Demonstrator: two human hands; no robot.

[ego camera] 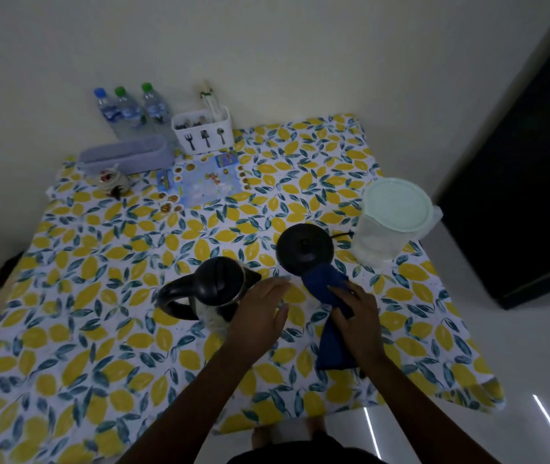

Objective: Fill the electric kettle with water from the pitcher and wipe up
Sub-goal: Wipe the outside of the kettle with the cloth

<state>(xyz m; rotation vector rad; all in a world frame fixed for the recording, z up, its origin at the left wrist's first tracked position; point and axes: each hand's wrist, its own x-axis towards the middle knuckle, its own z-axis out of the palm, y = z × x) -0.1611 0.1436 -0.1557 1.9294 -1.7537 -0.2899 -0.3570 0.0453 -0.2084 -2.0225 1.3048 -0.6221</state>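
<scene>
The electric kettle, metal with a black lid and black handle, stands on the lemon-print tablecloth off its round black base. My left hand rests against the kettle's right side, fingers spread. My right hand grips a dark blue cloth that reaches from the base's near edge down toward me. The clear pitcher with a pale green lid stands at the right, behind the base.
Three water bottles, a white cutlery holder, a lilac tray, a small ceramic pot and a picture mat sit along the far side by the wall. The table's right edge drops to a pale floor.
</scene>
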